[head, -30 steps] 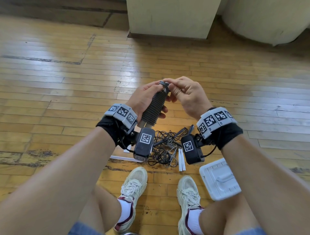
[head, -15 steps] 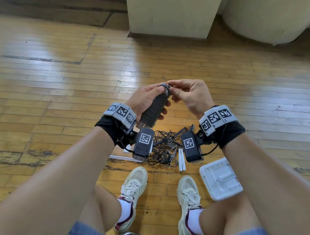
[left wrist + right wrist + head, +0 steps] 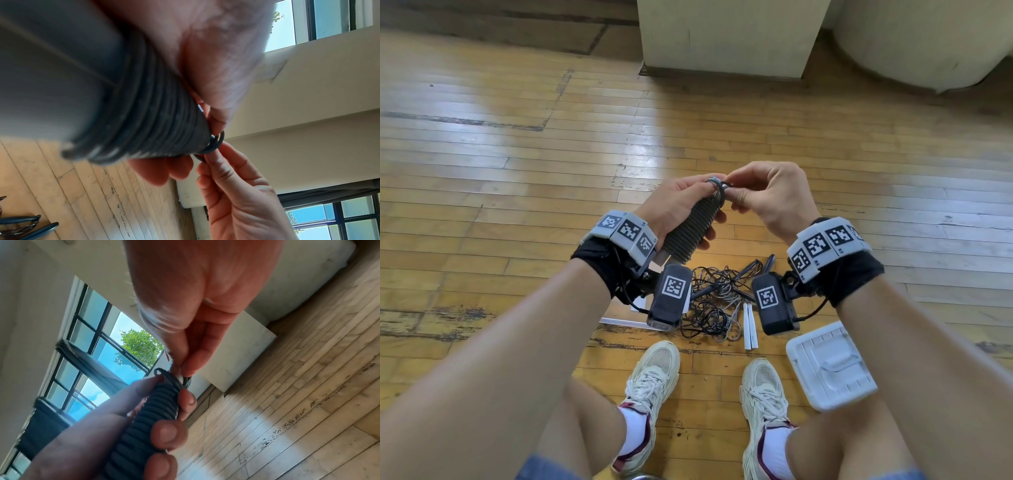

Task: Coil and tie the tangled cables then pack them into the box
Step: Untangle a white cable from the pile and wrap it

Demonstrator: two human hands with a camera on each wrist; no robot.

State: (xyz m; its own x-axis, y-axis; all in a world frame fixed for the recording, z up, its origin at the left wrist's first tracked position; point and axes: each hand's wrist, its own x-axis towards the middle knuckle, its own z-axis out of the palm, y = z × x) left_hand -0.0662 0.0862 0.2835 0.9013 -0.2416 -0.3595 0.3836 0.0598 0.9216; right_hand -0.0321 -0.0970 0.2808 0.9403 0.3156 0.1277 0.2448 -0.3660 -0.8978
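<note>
My left hand (image 3: 681, 205) grips a long bundle of dark cable (image 3: 693, 228) wound tightly round a flat pale core, held up over the floor. The same coiled cable (image 3: 148, 418) fills the right wrist view, with left fingers wrapped round it. At the bundle's top end my right hand (image 3: 760, 195) pinches the loose cable end (image 3: 213, 146), which forms a small loop there. Below my hands a tangle of thin dark cables (image 3: 717, 298) lies on the wooden floor. A white plastic box (image 3: 830, 365) sits by my right shoe.
Two white sticks (image 3: 750, 325) lie beside the tangle, and a white strip (image 3: 619, 322) lies to its left. My shoes (image 3: 654, 377) are planted close in front of the pile. A pale cabinet (image 3: 729, 34) stands farther off on the wooden floor.
Both hands have stayed at the bundle's top end; the right hand's fingers have shifted slightly as they work the small cable loop. The bundle has tilted a little.
</note>
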